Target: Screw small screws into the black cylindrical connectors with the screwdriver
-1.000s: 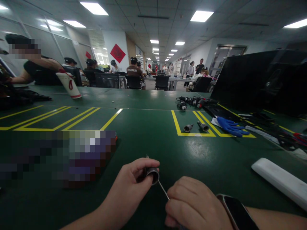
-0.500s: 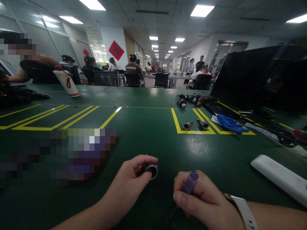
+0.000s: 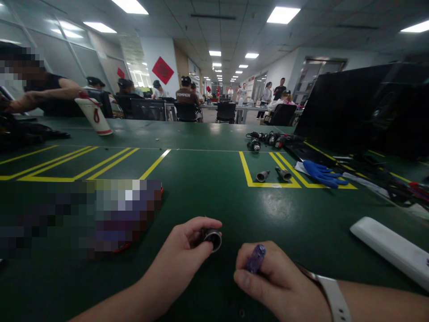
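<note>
My left hand (image 3: pixel 189 248) grips a round metal connector shell (image 3: pixel 214 239) between thumb and fingers, its open end turned toward the right. Closed around the purple see-through handle of a screwdriver (image 3: pixel 256 258) is my right hand (image 3: pixel 271 279), just right of the shell and apart from it. The screwdriver's shaft is hidden or too dark to make out now. Small dark parts (image 3: pixel 241 312) lie on the green table below the right hand. Two similar metal shells (image 3: pixel 262 175) rest farther off inside yellow tape lines.
A blue glove (image 3: pixel 322 173) and a black monitor (image 3: pixel 362 107) are at the right. Nearer lies a long white case (image 3: pixel 390 250). Dark connectors with cables (image 3: pixel 256 144) sit at the back. A white cup (image 3: pixel 94 117) stands tilted in view near a co-worker (image 3: pixel 60 94) at left.
My right hand has moved slightly left with the screwdriver, whose handle has tipped, and its shaft no longer shows. The left hand is almost still. The co-worker's arm has shifted.
</note>
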`<action>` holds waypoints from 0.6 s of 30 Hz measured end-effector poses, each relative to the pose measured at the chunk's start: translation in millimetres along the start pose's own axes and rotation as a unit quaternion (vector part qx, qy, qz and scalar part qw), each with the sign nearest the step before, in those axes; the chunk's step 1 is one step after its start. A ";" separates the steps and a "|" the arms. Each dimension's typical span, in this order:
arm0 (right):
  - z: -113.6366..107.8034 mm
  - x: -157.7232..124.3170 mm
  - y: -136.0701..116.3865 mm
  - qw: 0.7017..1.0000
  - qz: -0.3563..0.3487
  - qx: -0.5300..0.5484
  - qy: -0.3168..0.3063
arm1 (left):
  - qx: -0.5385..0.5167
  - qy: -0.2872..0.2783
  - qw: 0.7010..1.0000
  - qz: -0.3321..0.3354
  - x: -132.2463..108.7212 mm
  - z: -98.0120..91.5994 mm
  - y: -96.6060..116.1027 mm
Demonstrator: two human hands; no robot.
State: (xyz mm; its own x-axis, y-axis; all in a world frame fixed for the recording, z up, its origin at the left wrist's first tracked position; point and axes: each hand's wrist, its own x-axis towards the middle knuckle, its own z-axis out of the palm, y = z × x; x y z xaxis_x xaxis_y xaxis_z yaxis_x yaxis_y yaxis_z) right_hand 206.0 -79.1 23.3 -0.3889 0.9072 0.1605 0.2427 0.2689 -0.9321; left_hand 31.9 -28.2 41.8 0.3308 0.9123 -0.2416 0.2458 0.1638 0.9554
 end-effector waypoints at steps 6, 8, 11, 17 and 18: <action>1.5 11.5 16.0 0.950 0.116 0.283 0.068 | -0.056 -0.011 0.998 -0.034 -3.4 1.3 4.5; -0.8 11.3 15.8 0.942 0.053 0.312 0.112 | -0.070 -0.015 0.997 -0.030 -2.8 1.6 4.3; -5.3 6.7 11.4 0.959 -0.078 0.224 0.154 | -0.081 -0.013 0.996 -0.031 -1.7 1.4 2.7; -7.2 -0.4 3.1 0.960 -0.242 -0.081 0.118 | -0.058 0.003 0.998 -0.017 -3.1 1.5 1.2; -6.7 -0.1 3.1 0.952 -0.264 -0.110 0.106 | -0.054 0.006 0.998 -0.011 -3.5 1.9 1.6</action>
State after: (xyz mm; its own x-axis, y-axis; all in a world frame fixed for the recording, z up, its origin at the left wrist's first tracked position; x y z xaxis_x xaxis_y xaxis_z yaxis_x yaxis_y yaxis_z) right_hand 212.7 -76.2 22.6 -0.3262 0.6648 0.6720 0.2524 0.7463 -0.6158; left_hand 32.9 -31.9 43.8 0.3160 0.9119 -0.2619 0.1525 0.2237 0.9627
